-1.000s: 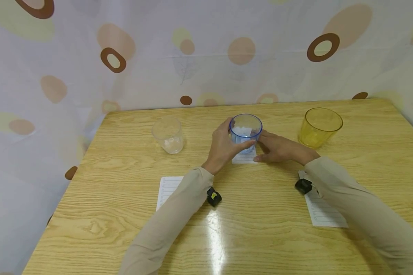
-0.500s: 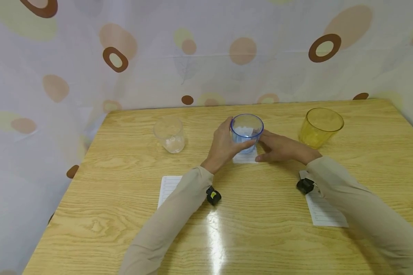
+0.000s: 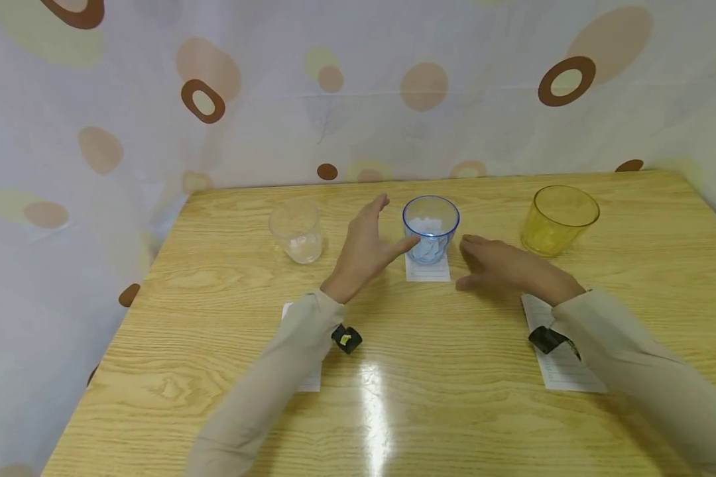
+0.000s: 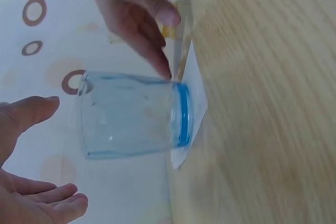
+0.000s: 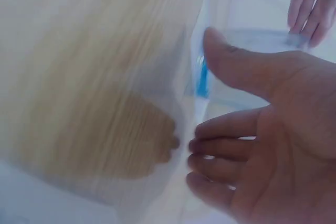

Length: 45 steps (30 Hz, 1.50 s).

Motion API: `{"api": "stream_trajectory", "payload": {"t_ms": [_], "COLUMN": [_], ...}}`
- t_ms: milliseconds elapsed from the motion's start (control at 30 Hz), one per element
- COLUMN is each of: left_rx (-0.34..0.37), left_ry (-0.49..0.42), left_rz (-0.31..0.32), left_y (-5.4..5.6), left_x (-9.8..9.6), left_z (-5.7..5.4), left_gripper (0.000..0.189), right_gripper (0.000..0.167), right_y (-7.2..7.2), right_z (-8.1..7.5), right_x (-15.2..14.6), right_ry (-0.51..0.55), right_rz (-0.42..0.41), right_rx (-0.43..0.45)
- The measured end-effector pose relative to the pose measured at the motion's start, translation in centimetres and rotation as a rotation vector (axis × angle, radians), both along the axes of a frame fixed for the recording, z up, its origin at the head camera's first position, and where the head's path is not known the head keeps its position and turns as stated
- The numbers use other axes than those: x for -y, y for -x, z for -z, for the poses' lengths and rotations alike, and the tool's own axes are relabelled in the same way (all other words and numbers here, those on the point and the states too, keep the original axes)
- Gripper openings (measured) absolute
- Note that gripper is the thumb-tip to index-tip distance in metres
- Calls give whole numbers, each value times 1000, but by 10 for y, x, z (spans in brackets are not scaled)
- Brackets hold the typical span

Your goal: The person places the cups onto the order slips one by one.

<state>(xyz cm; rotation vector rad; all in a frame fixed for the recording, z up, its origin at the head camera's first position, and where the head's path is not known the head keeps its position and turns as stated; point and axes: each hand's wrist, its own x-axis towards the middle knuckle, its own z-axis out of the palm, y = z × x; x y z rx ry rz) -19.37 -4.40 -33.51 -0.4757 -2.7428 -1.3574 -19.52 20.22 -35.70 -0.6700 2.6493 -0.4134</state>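
Blue cup (image 3: 429, 248) stands on paper (image 3: 427, 273), yellow cup (image 3: 545, 237) to its right, clear cup (image 3: 301, 237) left; left hand (image 3: 360, 250) and right hand (image 3: 506, 266) flank it, thumbs spread from fingers. Mouth up, axis vertical.

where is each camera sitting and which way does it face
Head: worn on the head, facing forward and down at the table and blue cup; sleeves, left hand and right hand show.
Left wrist: on that wrist, facing the blue cup, picture rolled sideways; left hand at left edge, right hand at top.
Right wrist: on that wrist, facing the right hand and table; left hand top right.
Shared by both wrist views: blue cup.
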Motion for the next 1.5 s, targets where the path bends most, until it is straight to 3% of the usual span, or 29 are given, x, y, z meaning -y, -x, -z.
{"api": "stream_trajectory", "payload": {"t_ms": [200,433,600,700,1033,1333,1500], "left_rx": [-99,-204,-176,-176,-52,65,74], "left_ry": [49,46,61,62,-9,-60,-94], "left_rz": [-31,-149,-258,-289,-357,-346,-321], "left_y": [-1,-5,-9,-9,-5,-4,-3], "left_x": [28,82,116,129,148,153,151], "left_z": [-5,-12,-15,-13,3,10,13], "left_gripper": [80,80,85,85,91,101,105], "right_gripper": [78,78,76,78,73,93,106], "right_y": [-27,-56,-68,-74,-94,-103,-107], "right_z": [-2,-1,3,5,6,13,21], "right_x": [18,57,86,101,158,195,203], "right_ry": [-73,-30,45,75,177,113,109], "right_rz": [-15,-83,-138,-154,-148,-184,-192], "right_rx": [-35,-95,-133,-136,-185,-127,-82]}}
